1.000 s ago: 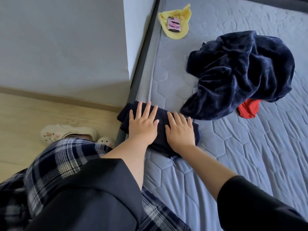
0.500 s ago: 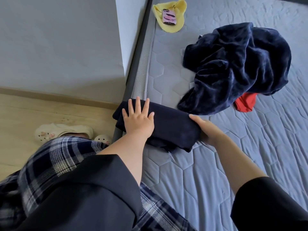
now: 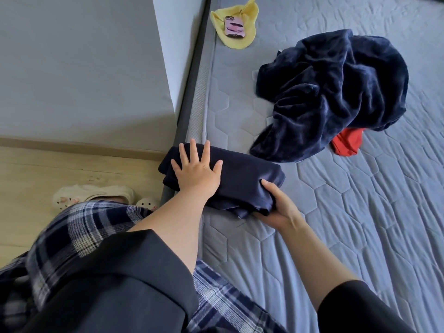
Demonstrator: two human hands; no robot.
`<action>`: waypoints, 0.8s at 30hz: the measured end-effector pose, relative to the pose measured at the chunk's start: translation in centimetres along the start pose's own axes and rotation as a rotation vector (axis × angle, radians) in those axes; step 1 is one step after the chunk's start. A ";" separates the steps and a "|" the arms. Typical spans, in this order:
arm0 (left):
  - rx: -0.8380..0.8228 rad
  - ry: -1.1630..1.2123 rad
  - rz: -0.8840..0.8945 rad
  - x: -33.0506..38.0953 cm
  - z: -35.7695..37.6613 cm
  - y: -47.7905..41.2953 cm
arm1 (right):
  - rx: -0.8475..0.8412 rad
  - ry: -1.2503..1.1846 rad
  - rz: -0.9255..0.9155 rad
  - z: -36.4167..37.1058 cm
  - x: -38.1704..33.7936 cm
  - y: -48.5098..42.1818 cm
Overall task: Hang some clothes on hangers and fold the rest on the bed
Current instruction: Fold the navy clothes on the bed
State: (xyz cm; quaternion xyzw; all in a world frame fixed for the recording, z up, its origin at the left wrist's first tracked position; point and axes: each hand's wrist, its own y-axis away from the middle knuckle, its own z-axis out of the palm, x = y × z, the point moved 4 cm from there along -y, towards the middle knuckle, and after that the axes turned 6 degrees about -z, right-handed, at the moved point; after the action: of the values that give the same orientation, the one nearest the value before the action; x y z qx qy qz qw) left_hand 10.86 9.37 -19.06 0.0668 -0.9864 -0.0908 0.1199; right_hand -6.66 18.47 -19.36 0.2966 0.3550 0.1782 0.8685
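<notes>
A folded dark navy garment (image 3: 245, 179) lies at the left edge of the grey quilted bed (image 3: 348, 212). My left hand (image 3: 197, 171) rests flat on its left half with fingers spread. My right hand (image 3: 278, 205) grips the garment's near right corner, thumb on top and fingers underneath. Beyond it sits a crumpled navy fleece garment (image 3: 336, 92), with a red garment (image 3: 347, 141) poking out from under its lower right side.
A yellow cloth (image 3: 242, 37) with a pink phone (image 3: 234, 27) on it lies at the bed's far left. A grey wall (image 3: 84, 68) stands left of the bed, above wooden floor (image 3: 60, 169) where pale clogs (image 3: 96, 194) show.
My right hand left the top of the folded garment, moved to its right end, then slid under the near right corner and gripped it. My left hand stayed pressed flat.
</notes>
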 end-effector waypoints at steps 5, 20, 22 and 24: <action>-0.030 0.064 -0.004 0.1 -0.3 -0.4 | -0.032 -0.046 -0.016 0.2 -0.1 0.0; -0.147 0.107 -0.017 1.1 -1.9 -0.9 | -0.110 -0.114 -0.068 2.7 -1.2 0.4; -0.203 0.217 -0.038 1.6 -3.2 -1.0 | -0.134 -0.136 -0.103 3.9 -2.1 0.7; -0.251 0.403 -0.063 1.9 -4.9 -1.1 | -0.172 -0.155 -0.138 5.7 -3.3 1.2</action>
State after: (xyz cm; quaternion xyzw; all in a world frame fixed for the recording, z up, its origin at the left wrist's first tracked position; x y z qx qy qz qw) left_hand 10.37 7.24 -14.18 0.0989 -0.9209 -0.2010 0.3190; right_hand -4.94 15.42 -13.67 0.2085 0.2898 0.1243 0.9258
